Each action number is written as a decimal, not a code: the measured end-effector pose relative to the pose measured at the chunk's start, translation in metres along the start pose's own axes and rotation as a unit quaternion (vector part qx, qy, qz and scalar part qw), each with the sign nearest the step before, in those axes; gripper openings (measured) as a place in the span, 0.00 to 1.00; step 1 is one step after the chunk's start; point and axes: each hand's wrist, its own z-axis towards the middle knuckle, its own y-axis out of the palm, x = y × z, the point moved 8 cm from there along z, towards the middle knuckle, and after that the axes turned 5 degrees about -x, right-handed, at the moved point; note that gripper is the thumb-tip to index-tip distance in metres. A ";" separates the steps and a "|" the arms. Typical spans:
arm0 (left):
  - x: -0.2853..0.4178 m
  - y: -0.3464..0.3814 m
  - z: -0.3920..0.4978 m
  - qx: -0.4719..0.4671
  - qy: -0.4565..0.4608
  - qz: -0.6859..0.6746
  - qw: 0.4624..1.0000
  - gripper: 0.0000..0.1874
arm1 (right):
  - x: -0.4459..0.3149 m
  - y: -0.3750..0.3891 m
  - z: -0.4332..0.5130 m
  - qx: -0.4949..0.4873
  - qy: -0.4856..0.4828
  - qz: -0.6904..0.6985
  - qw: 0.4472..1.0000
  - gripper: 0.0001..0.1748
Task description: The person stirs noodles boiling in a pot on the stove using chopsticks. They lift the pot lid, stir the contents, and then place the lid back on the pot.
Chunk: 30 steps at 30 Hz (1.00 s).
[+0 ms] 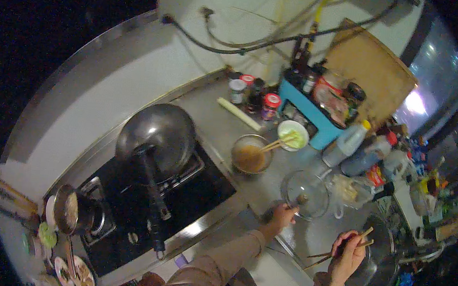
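Note:
My left hand grips the near rim of a round, clear glass bowl or lid over the steel counter; which of the two it is I cannot tell. A small dark spot shows near its middle. In my right hand is a pair of wooden chopsticks, their thin dark ends pointing left toward the counter's front edge. Farther back stands a metal bowl of brownish liquid, with another pair of chopsticks lying across its rim. Beside it is a white bowl of pale green shredded food.
A dark wok with a long handle sits on the black gas stove. Left of it are a small pan and plates of food. Jars, a blue rack and bottles stand behind; a sink lies right.

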 end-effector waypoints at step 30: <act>-0.062 -0.275 -0.436 0.091 0.076 -0.201 0.973 0.16 | 0.089 0.419 -0.100 -0.438 -0.217 -0.597 0.636 0.30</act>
